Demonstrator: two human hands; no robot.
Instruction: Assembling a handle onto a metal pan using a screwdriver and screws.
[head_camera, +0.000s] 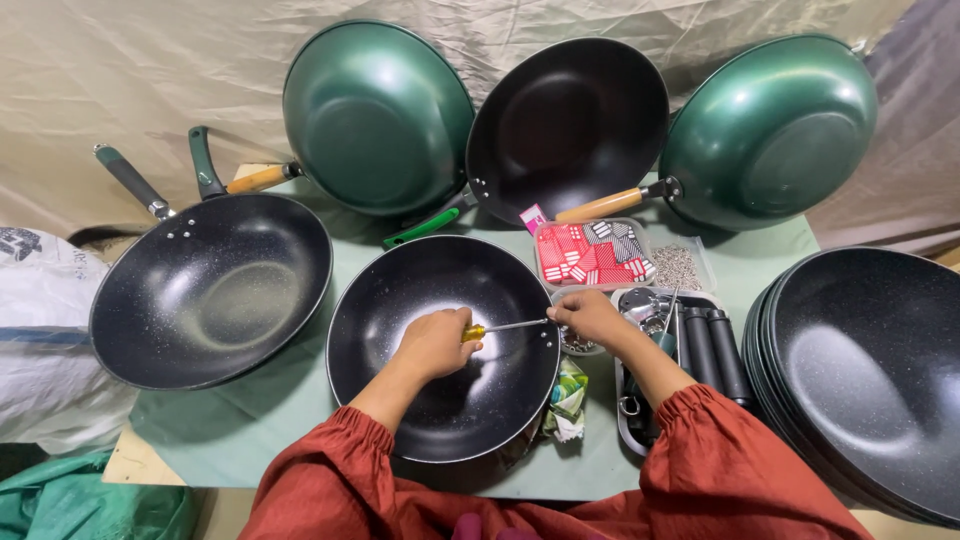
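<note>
Your left hand (433, 342) fisted round screwdriver (497, 327) over the wok (440, 400), your right hand (590, 315) pinching its tip at wok's right rim, handles (712, 345) just right

The green table (270, 420) is crowded. Bare cloth shows only at the front left, between the left pan (210, 290) and the middle pan (440, 345). Propped pans (570, 125) close the back, a pan stack (870, 370) blocks the right, and small boxes (595, 255) fill the middle.
</note>
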